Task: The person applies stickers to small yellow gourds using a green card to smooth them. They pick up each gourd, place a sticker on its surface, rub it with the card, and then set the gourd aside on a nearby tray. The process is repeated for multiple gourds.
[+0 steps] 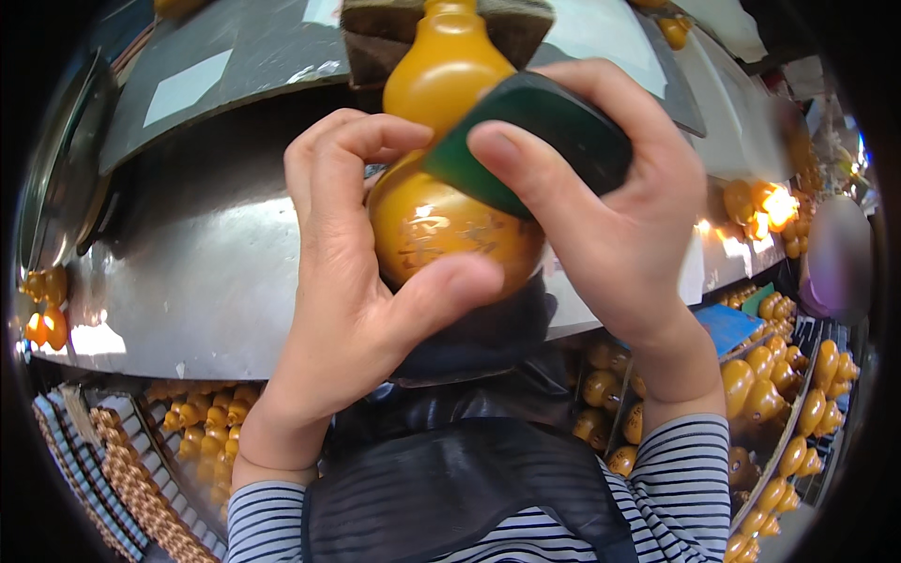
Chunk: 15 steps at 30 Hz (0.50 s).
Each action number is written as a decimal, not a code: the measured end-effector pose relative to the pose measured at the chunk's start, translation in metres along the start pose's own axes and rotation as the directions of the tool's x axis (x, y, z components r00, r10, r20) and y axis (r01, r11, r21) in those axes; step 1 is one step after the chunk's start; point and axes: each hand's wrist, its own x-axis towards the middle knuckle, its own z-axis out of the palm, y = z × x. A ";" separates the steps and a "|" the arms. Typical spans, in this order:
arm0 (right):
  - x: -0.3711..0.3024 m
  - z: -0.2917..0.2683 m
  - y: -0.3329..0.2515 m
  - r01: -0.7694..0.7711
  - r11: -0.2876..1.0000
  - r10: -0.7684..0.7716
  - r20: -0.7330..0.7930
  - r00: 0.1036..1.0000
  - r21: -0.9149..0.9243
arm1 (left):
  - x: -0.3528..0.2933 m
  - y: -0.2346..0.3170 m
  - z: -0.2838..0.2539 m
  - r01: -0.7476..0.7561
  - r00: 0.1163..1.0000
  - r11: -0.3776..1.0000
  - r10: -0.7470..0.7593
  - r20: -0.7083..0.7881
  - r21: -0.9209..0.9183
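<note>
Currently, you hold one glossy amber gourd (441, 216) close before you, above the grey metal desk (188, 281): your left hand (347, 281) is clamped around its lower bulb, and your right hand (601, 216) presses one dark green pad (535, 141) against its waist. Trays (798, 413) at lower right and lower left hold many smaller gourds of like colour, too many to count. The held gourd has two bulbs, a narrow neck and faint gold markings on its lower bulb.
</note>
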 end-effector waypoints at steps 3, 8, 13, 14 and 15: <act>-0.001 -0.002 0.016 0.431 0.844 -0.475 -0.069 0.878 -0.320 | 0.002 -0.003 -0.001 0.035 0.999 0.992 -0.040 -0.037 -0.122; -0.070 -0.005 0.001 0.565 0.825 -0.562 0.068 0.824 -0.027 | 0.005 -0.012 -0.004 0.127 0.983 0.964 -0.153 -0.098 -0.232; -0.090 -0.075 0.057 -0.441 0.752 0.496 0.019 0.868 0.490 | 0.001 0.002 0.008 -0.019 0.994 0.996 0.028 -0.105 0.086; -0.092 -0.089 0.083 -0.464 0.769 0.554 -0.094 0.827 0.440 | 0.003 -0.004 0.004 0.016 0.992 1.000 -0.014 -0.125 0.011; -0.096 -0.108 0.110 -0.511 0.811 0.545 -0.053 0.837 0.285 | 0.004 -0.012 0.001 0.025 0.986 0.994 -0.041 -0.160 -0.103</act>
